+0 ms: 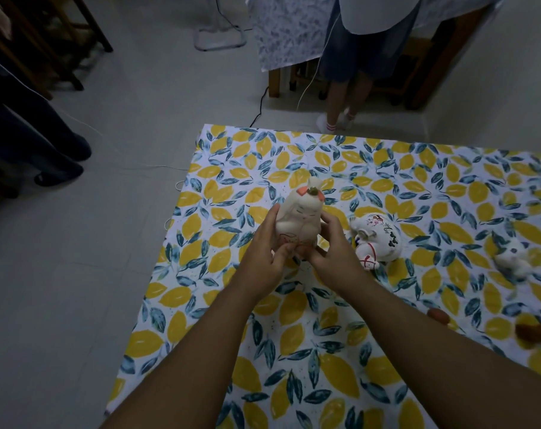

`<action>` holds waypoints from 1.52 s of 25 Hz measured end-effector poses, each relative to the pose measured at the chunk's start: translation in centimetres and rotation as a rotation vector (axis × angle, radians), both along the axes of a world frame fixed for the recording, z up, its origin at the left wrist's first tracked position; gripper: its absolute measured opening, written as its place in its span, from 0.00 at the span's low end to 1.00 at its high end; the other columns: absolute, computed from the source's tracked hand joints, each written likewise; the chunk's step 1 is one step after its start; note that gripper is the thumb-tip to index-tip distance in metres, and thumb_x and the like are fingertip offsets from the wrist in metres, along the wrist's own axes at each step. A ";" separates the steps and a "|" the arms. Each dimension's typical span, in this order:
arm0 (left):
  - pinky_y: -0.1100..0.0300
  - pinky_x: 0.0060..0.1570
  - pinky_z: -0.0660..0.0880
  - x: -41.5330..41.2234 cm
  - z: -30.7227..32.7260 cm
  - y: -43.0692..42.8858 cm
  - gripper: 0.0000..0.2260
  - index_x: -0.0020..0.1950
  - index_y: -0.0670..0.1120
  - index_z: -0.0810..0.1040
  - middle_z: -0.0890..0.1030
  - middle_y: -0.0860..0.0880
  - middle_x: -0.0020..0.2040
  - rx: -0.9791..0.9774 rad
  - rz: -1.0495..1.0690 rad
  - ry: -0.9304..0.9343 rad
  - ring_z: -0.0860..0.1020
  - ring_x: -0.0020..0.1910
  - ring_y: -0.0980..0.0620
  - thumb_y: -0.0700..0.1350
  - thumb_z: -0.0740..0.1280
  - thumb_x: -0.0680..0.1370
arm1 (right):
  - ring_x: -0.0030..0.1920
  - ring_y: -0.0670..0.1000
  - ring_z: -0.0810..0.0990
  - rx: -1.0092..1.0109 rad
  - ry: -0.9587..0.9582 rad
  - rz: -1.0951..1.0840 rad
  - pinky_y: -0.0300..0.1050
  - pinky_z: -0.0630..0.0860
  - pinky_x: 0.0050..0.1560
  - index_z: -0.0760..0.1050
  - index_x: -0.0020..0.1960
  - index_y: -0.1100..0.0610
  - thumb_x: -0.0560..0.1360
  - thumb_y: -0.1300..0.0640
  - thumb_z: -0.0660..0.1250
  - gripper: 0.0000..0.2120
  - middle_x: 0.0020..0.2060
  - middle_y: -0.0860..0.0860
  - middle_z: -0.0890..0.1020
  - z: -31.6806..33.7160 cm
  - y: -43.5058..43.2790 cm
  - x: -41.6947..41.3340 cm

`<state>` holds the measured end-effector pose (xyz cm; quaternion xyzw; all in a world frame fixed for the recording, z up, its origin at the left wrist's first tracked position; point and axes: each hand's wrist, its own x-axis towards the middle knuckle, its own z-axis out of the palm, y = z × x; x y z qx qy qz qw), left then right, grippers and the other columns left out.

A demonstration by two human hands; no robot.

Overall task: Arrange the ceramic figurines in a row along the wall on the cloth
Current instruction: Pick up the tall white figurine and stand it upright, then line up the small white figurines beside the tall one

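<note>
Head view, looking down: we hold a white ceramic figurine (299,222) upright between both hands, just above the lemon-print cloth (309,351) that is spread on the floor (92,243). Our left hand (264,258) wraps its left side and our right hand (331,253) its right, thumbs pressed on the lower front — each grip is closed around this one piece. We can read no brand, label or writing on it; there are thin red drawn lines low on the front, partly hidden by our thumbs, and we cannot tell whether they are letters or ornament.

The figurine is smooth, rounded and pale, with a faintly drawn sleeping face, two orange patches at the top and a small dark-green knob between them.

Just to its right a second figurine (376,243) lies on its side on the cloth — white, painted with red flowers and black marks, a red cord near its base. Nothing readable shows on it either. Farther right, near the picture's edge, a small white cat figurine (512,258) sits on the cloth, blurred. Two brown-orange things (534,332) lie near the right edge, too blurred for us to name.

Beyond the cloth's far edge a person's legs in white socks (337,119) stand by a wooden table covered with a patterned cloth (281,29).
</note>
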<state>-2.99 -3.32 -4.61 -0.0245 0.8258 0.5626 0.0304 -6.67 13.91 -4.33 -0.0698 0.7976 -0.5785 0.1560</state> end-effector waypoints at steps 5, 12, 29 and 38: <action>0.59 0.71 0.59 1.4 0.3 1.6 0.33 0.82 0.50 0.49 0.57 0.49 0.80 -0.280 0.146 0.039 0.56 0.77 0.57 0.54 0.62 0.82 | 0.66 0.40 0.73 0.228 0.166 0.056 0.46 0.77 0.61 0.64 0.74 0.44 0.77 0.45 0.70 0.29 0.66 0.42 0.76 0.5 1.7 0.2; 0.50 0.78 0.51 5.0 1.5 10.9 0.35 0.82 0.47 0.45 0.43 0.49 0.83 -0.503 0.363 0.075 0.43 0.81 0.53 0.61 0.54 0.82 | 0.78 0.52 0.60 0.595 0.387 0.110 0.57 0.60 0.76 0.65 0.76 0.46 0.80 0.40 0.61 0.27 0.76 0.48 0.68 0.6 11.8 1.0; 0.33 0.72 0.59 -7.5 -3.4 27.2 0.23 0.78 0.47 0.65 0.64 0.46 0.79 -0.955 0.101 -0.028 0.57 0.79 0.39 0.49 0.61 0.83 | 0.78 0.57 0.60 0.990 0.254 -0.022 0.59 0.61 0.75 0.65 0.76 0.54 0.84 0.57 0.57 0.21 0.77 0.56 0.67 -7.0 38.6 -6.0; 0.41 0.71 0.65 -9.6 -1.4 28.7 0.40 0.76 0.46 0.67 0.66 0.42 0.77 -0.820 0.153 -0.070 0.61 0.77 0.41 0.51 0.80 0.68 | 0.77 0.52 0.61 0.497 0.120 -0.257 0.43 0.69 0.63 0.65 0.76 0.53 0.79 0.57 0.69 0.28 0.80 0.50 0.59 -5.5 36.5 -6.1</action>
